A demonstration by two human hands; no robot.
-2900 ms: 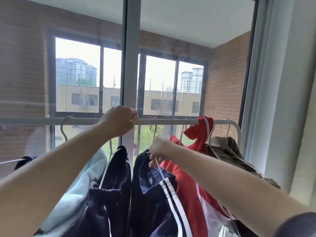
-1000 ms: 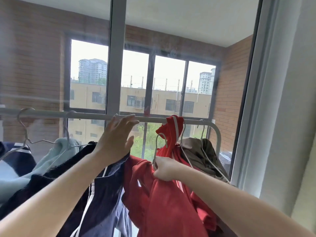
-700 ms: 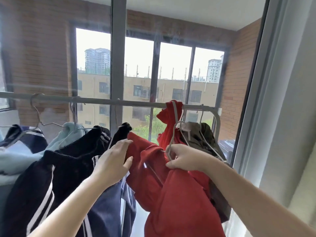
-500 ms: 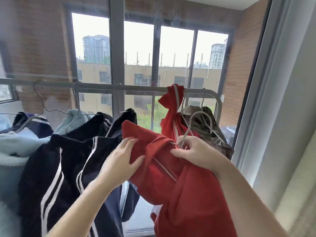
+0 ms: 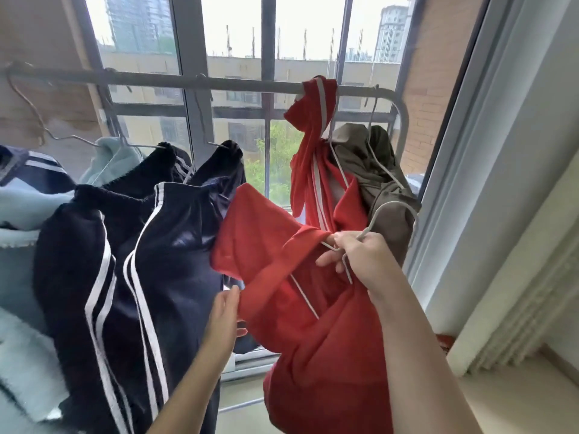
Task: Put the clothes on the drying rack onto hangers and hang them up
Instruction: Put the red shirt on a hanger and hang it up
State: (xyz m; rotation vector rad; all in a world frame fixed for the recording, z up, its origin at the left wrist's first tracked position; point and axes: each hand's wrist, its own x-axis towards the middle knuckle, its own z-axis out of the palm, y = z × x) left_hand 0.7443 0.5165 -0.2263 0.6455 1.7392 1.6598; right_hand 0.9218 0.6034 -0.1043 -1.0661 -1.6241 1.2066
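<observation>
A red garment hangs off a white wire hanger below the grey rack rail. My right hand grips the hanger's neck together with a fold of the red cloth. My left hand holds the garment's lower left edge, thumb over the cloth. On the rail hang another red garment with white stripes, an olive garment, two dark navy striped pieces and a pale blue fleece.
A glass window with grey frames stands right behind the rack. The rail bends down at its right end, close to a white wall. A light sill runs along the lower right.
The hanger with the red garment has come off the rail and down. My left hand dropped from the rail to the garment's lower edge. The view tilted downward.
</observation>
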